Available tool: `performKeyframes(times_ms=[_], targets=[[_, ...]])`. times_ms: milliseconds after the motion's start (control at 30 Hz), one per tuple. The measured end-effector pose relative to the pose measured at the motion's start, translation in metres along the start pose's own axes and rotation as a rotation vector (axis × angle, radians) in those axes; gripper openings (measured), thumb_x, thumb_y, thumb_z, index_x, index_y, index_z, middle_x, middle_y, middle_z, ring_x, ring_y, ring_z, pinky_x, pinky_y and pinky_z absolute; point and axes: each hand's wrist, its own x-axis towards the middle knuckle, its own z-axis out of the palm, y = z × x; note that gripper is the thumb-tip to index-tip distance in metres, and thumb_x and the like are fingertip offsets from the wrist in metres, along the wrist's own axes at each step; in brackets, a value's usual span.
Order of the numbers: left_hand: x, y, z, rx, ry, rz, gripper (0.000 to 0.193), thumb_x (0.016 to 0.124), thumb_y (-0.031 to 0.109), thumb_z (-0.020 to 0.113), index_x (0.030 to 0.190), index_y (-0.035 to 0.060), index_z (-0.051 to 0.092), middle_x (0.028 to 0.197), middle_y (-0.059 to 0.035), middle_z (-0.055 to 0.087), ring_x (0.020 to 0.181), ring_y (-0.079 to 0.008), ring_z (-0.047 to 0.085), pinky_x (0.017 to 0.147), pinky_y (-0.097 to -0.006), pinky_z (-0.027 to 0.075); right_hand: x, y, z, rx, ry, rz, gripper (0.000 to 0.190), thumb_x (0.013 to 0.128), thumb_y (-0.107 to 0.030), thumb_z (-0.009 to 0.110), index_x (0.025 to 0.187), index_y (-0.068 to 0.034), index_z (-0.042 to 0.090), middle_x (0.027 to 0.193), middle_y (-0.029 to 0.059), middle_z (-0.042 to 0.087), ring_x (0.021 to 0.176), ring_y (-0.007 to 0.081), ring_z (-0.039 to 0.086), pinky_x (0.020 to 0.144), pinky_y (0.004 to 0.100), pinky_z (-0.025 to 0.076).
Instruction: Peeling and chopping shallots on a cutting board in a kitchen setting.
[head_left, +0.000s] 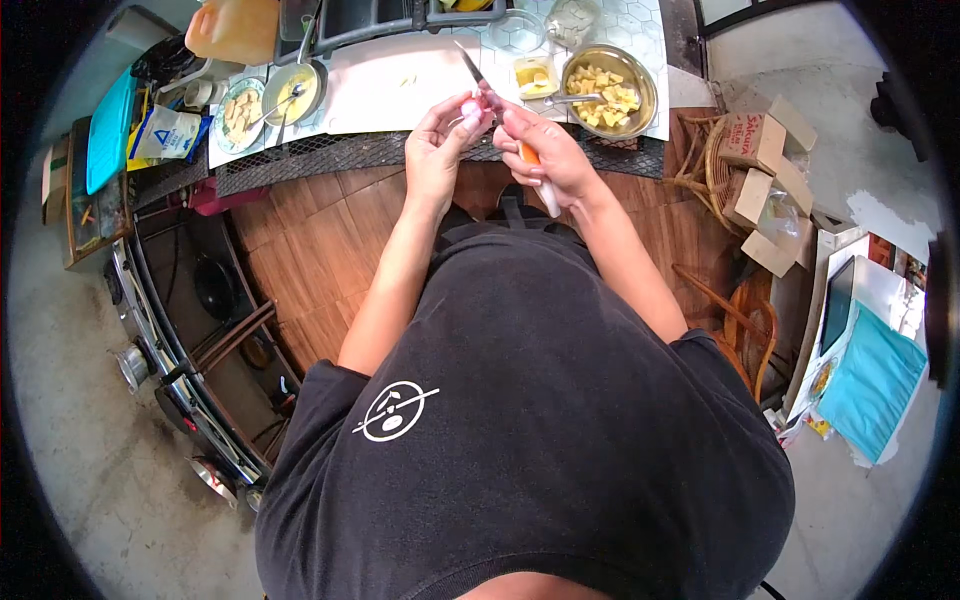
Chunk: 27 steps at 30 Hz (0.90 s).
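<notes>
Between the fingertips of my left hand (442, 142) is a small pinkish-purple bulb (472, 109), which looks like a shallot. My right hand (551, 154) grips a knife (474, 67) by its orange and white handle, with the blade pointing up and away to the left beside the bulb. Both hands are close together above the table's near edge. Beyond them lies a white cutting board (390, 90) with a few small scraps on it. A metal bowl (651, 97) of pale yellow chunks and a spoon stands to the right, beside a small square container (534, 79) with yellow contents.
On the left stand a bowl of yellow liquid (294, 94) with utensils and a patterned plate (255, 139) of pale pieces. A dark rack (367, 26) and an orange-tinted plastic jug (240, 30) are at the back. Open cardboard boxes (754, 142) and a wooden chair (765, 315) are on the right.
</notes>
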Motion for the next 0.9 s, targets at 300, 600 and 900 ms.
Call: performKeyframes(times_ms=[300,600,900], targets=[[0.014,-0.033,-0.013,-0.304,-0.003,-0.208,0.036,0.102,0.008,0.063,0.133,-0.0072,0.053,0.124,-0.0179,0.065,0.117,-0.0265,0.066,0.105,-0.0383,0.056,0.014,0.011,-0.022,0.119,-0.113,0.12,0.039,0.108,-0.033,0.054,0.142,-0.014,0.052,0.083,-0.0049,0.048,0.05,-0.0005,0.034,0.043,0.0155,0.03],[0.023,-0.063,-0.047,-0.466,0.156,-0.229,0.04,0.106,0.009,0.055,0.142,-0.0061,0.046,0.133,-0.0209,0.061,0.129,-0.0326,0.059,0.115,-0.039,0.049,0.027,0.029,-0.064,-0.183,0.161,0.149,0.058,0.107,-0.032,0.056,0.16,-0.019,0.035,0.087,-0.0028,0.053,0.05,0.0011,0.037,0.043,0.017,0.031],[0.016,-0.045,-0.025,-0.377,0.051,-0.255,0.038,0.103,0.012,0.062,0.137,-0.0047,0.055,0.125,-0.0165,0.067,0.117,-0.0265,0.067,0.106,-0.0358,0.054,0.008,0.01,-0.037,-0.73,-0.036,-0.014,0.072,0.103,-0.029,0.063,0.164,-0.022,0.027,0.076,-0.0066,0.045,0.06,0.0045,0.039,0.054,0.0228,0.038]])
